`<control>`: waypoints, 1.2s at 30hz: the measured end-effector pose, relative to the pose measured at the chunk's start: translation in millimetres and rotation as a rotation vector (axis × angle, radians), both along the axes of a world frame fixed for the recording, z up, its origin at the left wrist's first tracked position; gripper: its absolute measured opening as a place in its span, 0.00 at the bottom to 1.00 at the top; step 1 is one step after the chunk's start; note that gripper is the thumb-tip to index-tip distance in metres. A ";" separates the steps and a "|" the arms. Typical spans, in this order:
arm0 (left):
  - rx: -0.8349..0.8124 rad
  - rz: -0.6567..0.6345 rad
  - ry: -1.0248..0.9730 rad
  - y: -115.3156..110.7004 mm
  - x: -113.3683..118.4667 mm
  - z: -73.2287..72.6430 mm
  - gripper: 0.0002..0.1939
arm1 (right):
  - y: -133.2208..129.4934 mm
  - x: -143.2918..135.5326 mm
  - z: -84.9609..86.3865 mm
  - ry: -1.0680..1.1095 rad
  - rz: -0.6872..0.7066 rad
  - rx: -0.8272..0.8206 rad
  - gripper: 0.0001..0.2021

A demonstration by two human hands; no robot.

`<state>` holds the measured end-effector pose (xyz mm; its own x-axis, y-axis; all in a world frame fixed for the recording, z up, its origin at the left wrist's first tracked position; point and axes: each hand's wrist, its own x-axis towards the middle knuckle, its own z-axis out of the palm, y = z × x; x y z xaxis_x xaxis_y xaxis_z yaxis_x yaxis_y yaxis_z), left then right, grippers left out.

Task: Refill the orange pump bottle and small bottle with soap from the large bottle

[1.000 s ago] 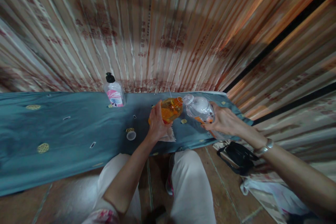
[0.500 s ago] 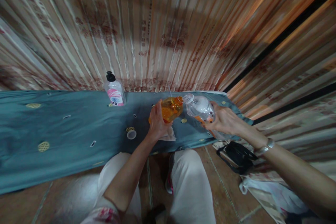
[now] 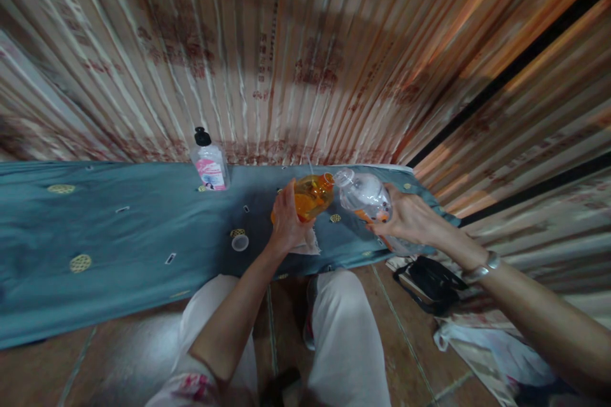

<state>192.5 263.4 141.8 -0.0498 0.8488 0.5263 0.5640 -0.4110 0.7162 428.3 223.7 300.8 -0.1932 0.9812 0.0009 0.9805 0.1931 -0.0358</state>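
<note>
Change is slight since a second ago: the scene sits a little higher in view, while the left hand (image 3: 286, 222) and right hand (image 3: 405, 213) keep the same holds. The two bottles also stay as they were, neck to neck.

An orange bottle (image 3: 315, 196) lies in the left hand, whose fingers curl round its body, closed only as far as its width allows; its neck points right. A clear bottle (image 3: 366, 196) sits in the right hand, gripped about its body the same way, its neck pointing left. Both are tilted, and their mouths come together between the hands, over the right part of the worktop (image 3: 143, 229). Whether the rims touch, or liquid passes, is too blurred to tell.

Just beside the left hand, on its near side, is a pale scrap (image 3: 308, 245); a small round cap (image 3: 240, 242) lies to the left. Farther left, near the far edge, a pink-labelled bottle (image 3: 210, 168) stands upright. A black bag (image 3: 427, 285) rests at the right, below the worktop.
</note>
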 end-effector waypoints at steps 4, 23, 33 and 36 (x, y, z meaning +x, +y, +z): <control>-0.018 -0.003 -0.003 -0.4 -0.1 1.0 0.54 | 0.4 0.5 0.3 -0.025 -0.011 -0.011 0.36; 0.021 -0.021 -0.006 0.5 0.2 -3.0 0.56 | -2.7 -4.0 6.3 -0.049 -0.047 -0.047 0.38; 0.027 -0.012 0.013 0.4 -0.1 -2.8 0.57 | -3.7 -4.6 6.6 -0.047 -0.040 -0.036 0.38; 0.023 -0.004 0.008 0.7 0.4 -3.4 0.57 | -2.9 -3.6 5.2 -0.058 -0.020 -0.026 0.39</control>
